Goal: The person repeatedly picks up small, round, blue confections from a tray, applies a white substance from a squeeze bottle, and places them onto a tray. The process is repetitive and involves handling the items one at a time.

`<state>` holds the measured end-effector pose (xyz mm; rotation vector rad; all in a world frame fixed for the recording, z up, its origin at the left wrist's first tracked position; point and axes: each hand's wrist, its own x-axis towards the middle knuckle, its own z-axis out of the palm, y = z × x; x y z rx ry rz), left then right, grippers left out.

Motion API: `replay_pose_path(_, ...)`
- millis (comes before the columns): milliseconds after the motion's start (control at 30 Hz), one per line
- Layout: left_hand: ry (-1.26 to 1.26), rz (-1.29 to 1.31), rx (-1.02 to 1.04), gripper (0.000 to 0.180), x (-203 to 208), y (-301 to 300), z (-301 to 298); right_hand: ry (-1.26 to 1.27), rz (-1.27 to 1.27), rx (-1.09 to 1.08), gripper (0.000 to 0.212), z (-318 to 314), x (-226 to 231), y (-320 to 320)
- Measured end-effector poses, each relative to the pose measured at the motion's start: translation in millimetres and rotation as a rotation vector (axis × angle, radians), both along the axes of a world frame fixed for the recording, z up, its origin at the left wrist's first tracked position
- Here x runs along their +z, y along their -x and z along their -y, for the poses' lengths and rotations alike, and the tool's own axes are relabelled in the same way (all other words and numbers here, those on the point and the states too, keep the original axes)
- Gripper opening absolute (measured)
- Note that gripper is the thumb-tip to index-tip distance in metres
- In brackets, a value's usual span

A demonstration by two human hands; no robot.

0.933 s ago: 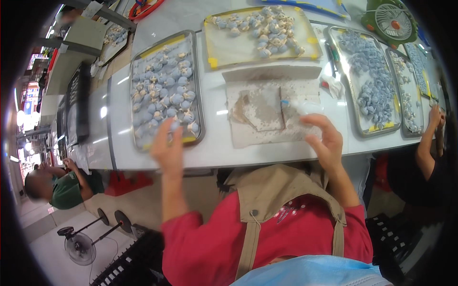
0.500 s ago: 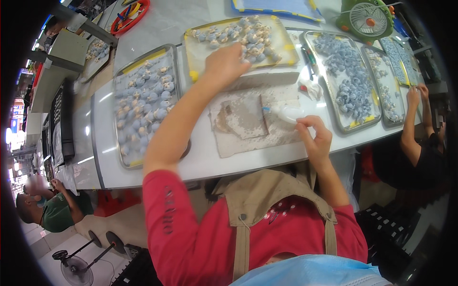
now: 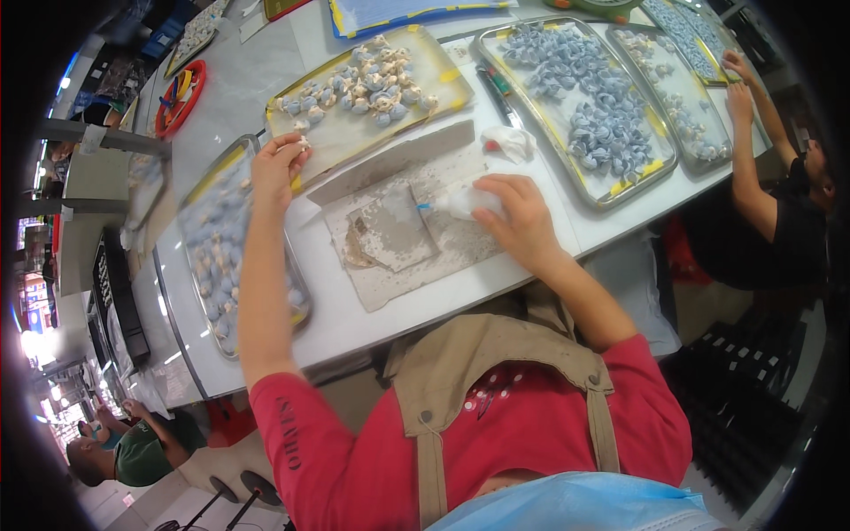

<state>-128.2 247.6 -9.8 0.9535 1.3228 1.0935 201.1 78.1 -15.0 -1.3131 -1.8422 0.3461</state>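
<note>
My left hand (image 3: pixel 276 170) is raised at the near left corner of a yellow-edged tray (image 3: pixel 329 146). Pinched between its fingertips is a small cream-coloured piece (image 3: pixel 304 142), too small to make out fully. Blue-and-cream pieces (image 3: pixel 381 80) lie grouped in that tray. My right hand (image 3: pixel 522 215) grips a white squeeze bottle (image 3: pixel 462 203), which lies tilted with its thin blue tip pointing left. Below the tip is a grey, stained piece of cardboard (image 3: pixel 403 232), resting on a larger cardboard sheet (image 3: pixel 376 288) with a folded-up back edge.
To the left stands a metal tray (image 3: pixel 299 270) of blue-and-cream pieces. Metal trays with blue curled pieces (image 3: pixel 606 133) and paler ones fill the right. A crumpled white tissue (image 3: pixel 513 144), a pen-like tool (image 3: pixel 498 84) and a red basket (image 3: pixel 181 99) lie about. A co-worker's hands (image 3: pixel 737 84) work at far right.
My left hand has come back from the far tray's pieces toward its near left corner, pinching a small piece. My right hand has brought the bottle closer over the cardboard. The view has shifted.
</note>
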Motion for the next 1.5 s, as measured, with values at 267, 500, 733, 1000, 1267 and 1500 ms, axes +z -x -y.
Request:
replay_pose_path(267,-0.125,0.322,-0.065,0.034,56.7,-44.7,80.5,0.121,0.212,-0.148,0.039,6.6,3.4,-14.5)
replay_pose_path(500,0.053,0.232,-0.368,0.036,35.0,-101.6,204.3,0.115,-0.019,-0.039,0.041,13.1,-20.5,-6.1)
replay_pose_path(733,0.236,0.533,-0.25,0.036,6.1,-128.9,235.5,0.492,-0.776,-0.058,0.026,45.2,16.3,-5.0)
replay_pose_path(1000,0.153,0.47,-0.173,0.034,8.3,-131.7,239.1,0.162,-0.303,0.036,0.026,63.5,41.5,-26.0)
replay_pose_path(1267,0.103,0.447,-0.196,0.034,7.0,-131.0,242.0,0.051,-0.084,0.001,0.032,64.2,61.0,-17.7)
replay_pose_path(1500,0.133,0.44,-0.203,0.034,10.2,-128.7,242.8,0.038,-0.031,0.009,0.033,61.8,64.1,-8.6)
